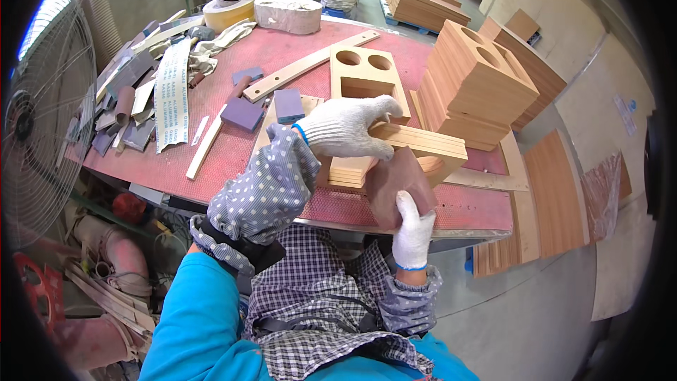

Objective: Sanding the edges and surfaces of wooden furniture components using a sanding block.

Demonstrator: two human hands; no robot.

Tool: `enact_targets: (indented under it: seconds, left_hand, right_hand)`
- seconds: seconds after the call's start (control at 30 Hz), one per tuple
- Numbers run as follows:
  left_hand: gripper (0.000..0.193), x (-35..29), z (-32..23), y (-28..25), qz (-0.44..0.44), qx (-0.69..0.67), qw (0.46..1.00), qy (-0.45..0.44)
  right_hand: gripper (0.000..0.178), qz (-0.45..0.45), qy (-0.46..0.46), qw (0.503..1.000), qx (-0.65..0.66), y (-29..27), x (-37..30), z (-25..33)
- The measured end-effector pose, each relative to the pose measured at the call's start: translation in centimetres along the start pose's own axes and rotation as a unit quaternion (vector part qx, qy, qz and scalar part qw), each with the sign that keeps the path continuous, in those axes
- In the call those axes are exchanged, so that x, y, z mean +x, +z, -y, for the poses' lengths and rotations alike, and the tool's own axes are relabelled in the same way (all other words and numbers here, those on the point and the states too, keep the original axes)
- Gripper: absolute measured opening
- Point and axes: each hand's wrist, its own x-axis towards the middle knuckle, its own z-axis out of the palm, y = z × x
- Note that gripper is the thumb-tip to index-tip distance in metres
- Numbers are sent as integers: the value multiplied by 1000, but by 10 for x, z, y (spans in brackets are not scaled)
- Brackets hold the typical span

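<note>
My left hand [352,127], in a white knit glove, is closed round the end of a stacked wooden piece [430,142] with layered edges. My right hand [412,236], gloved too, grips a brown sheet of sandpaper [398,187] by its lower right corner. The sheet hangs against the near side of the piece and hides part of it. Under my left hand, more layered wood [349,171] shows at the table's front. Just beyond stands a wooden panel [365,70] with two round holes and a rectangular opening.
The red-topped table [282,49] holds purple sanding blocks [242,114], a long drilled strip [310,63] and sandpaper scraps [134,113]. Tall wooden stacks [472,88] stand at the right. A fan [49,120] is at the left, boards [557,190] beyond the table's right edge.
</note>
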Motion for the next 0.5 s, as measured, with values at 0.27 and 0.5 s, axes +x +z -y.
enact_targets:
  seconds: [0.27,0.5]
  left_hand:
    - [65,11,-13,1,95,203,968,-110]
    - [65,11,-18,6,92,209,965,-129]
  right_hand:
    - [38,-44,8,981,-190,-46,-12,-33]
    - [46,-72,-302,827,-469,-48,-4,-59]
